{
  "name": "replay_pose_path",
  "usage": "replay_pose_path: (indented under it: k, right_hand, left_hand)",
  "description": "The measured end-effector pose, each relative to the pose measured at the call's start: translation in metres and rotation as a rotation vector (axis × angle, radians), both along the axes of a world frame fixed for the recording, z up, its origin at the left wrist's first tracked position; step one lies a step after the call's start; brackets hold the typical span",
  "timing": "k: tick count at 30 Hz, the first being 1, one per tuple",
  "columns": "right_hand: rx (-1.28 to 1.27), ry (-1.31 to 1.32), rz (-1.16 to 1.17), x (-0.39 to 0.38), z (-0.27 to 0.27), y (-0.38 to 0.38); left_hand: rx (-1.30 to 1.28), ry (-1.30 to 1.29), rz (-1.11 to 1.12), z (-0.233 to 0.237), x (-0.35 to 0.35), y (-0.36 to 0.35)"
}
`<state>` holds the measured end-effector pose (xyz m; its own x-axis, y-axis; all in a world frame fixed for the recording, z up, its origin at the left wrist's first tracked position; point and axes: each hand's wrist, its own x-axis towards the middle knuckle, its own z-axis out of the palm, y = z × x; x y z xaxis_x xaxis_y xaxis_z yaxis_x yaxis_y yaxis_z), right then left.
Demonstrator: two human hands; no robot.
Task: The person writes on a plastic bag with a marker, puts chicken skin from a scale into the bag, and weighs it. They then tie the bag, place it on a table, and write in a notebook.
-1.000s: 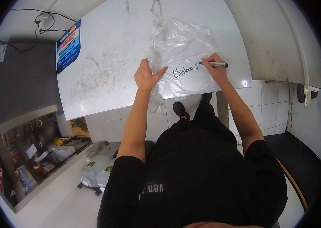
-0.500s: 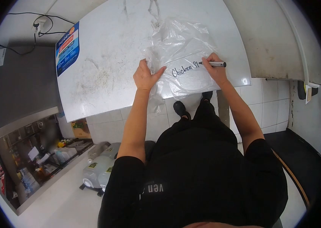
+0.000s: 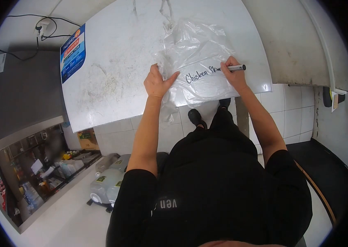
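A clear plastic bag (image 3: pixel 200 45) lies spread on the white freezer lid (image 3: pixel 112 49), with "Chicken Sk" in black handwriting across its lower part. My right hand (image 3: pixel 235 74) is closed around a grey marker (image 3: pixel 236 67), its tip at the end of the writing. At the bag's left edge, my left hand (image 3: pixel 157 81) holds the crumpled plastic against the lid. Its fingers are curled and the thumb reaches out over the bag toward the words.
A blue sticker (image 3: pixel 73 52) marks the lid's left corner. Cables hang from a wall socket (image 3: pixel 42 28) at upper left. Below left stand plastic containers (image 3: pixel 110 181), beside an opening onto a cluttered counter (image 3: pixel 63 168). White floor tiles (image 3: pixel 293 107) show at right.
The handwriting has grown from "Chicken S" plus one stroke to "Chicken Sk". My right hand and the marker have shifted slightly to the right. My left hand stays nearly in place.
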<state>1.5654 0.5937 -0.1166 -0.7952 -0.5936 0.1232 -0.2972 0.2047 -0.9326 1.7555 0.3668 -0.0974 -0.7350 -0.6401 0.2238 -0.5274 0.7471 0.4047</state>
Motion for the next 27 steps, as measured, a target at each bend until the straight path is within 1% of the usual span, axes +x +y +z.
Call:
replay_pose_path:
  k: [4,7,10,12,16,18,25,27]
  right_hand:
    - [-0.011,0.026,-0.018,-0.001,-0.001,-0.001]
    - [-0.047,-0.018,-0.058,0.002,0.005,-0.005]
    - [0.015,0.005,-0.03,0.001,0.01,-0.001]
    - [-0.074,-0.013,-0.077,-0.002,0.002,0.001]
    - [-0.048,0.015,-0.047,-0.002,0.002,0.007]
    - [0.004,0.023,-0.037,0.0,0.005,0.006]
    - [0.026,0.045,-0.003,-0.002,0.001,0.009]
    - [0.019,-0.021,-0.024,-0.001,0.002,0.006]
  left_hand:
    - [0.005,-0.006,-0.006,-0.002,0.0,-0.002]
    - [-0.033,0.007,-0.01,-0.003,0.001,-0.001]
    - [-0.044,0.034,-0.024,-0.001,0.0,0.0]
    - [0.008,-0.022,0.003,0.001,0.0,0.0]
    - [0.021,-0.019,-0.005,0.001,-0.001,0.001]
    - [-0.012,-0.013,-0.001,0.0,0.0,0.001]
    - [-0.027,-0.014,0.0,-0.001,-0.001,0.002]
    - [-0.019,-0.028,0.005,-0.001,-0.001,0.001]
